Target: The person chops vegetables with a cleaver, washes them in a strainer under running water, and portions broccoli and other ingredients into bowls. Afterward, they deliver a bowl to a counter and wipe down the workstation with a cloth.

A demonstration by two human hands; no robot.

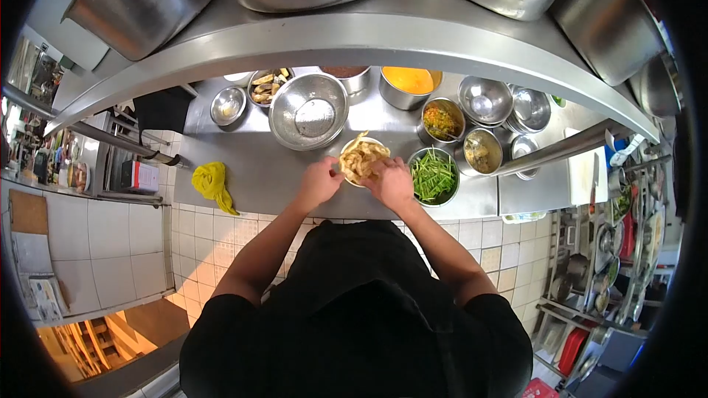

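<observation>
A small round container heaped with pale, strip-like food (361,158) stands near the front edge of the steel counter. On its left side, my left hand (320,183) has its fingers curled at the rim; what they grip, if anything, is too small to tell. From the right, my right hand (391,180) reaches over the heap with bent fingers touching the food. Just right of that hand is a metal bowl of cut green vegetables (434,175). Behind my left hand stands a large, nearly empty metal bowl (308,112).
A steel shelf (354,33) bearing large pots crosses above the counter's back. Behind are a pot of orange liquid (410,79), a pot of chopped vegetables (442,119) and stacked bowls (485,99). A yellow cloth (212,186) lies left; a knife (594,180) rests right on a white board (578,177).
</observation>
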